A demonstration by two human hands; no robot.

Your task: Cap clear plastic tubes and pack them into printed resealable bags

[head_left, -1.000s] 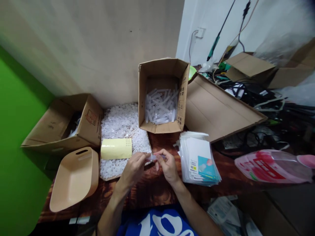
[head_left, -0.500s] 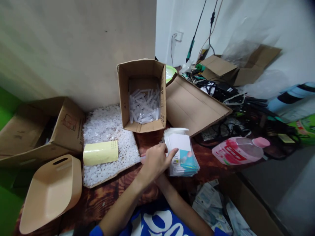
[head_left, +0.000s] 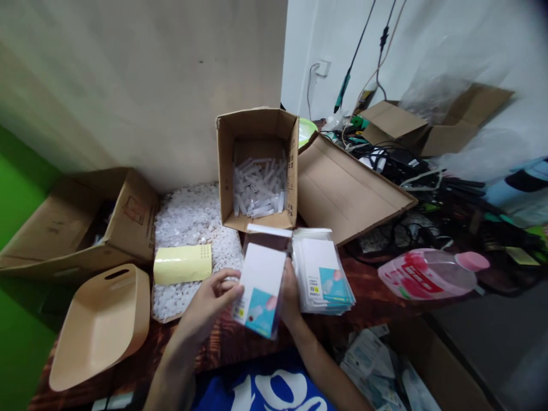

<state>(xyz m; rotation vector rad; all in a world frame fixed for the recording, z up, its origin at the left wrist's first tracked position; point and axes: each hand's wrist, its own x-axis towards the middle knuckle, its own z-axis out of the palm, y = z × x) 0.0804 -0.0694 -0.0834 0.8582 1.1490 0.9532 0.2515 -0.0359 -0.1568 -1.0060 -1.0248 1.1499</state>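
Observation:
My right hand (head_left: 290, 291) grips the right edge of a clear plastic card packet (head_left: 263, 279), raised in front of me. Inside it sits a white card with a teal printed corner. At the packet's left edge is my left hand (head_left: 214, 297), fingers bent and pinching a small translucent white piece, partly hidden; its thumb reaches the packet. Beside my right hand lies a stack of similar packets (head_left: 319, 268). Behind the packet, an open cardboard box (head_left: 293, 171) contains many translucent plastic tubes (head_left: 261, 188).
Many small white pieces (head_left: 188, 214) cover a flat tray at left, with a yellow sheet (head_left: 182, 264) on top. A beige bin (head_left: 98, 325) and another cardboard box (head_left: 128, 208) stand farther left. A pink bottle (head_left: 428, 274) lies right; filled packets (head_left: 372, 359) sit in a box below.
My hands were crossed at the stack; now they are uncrossed, with one packet off the stack and held left of it. My left hand has moved left. The view has shifted slightly.

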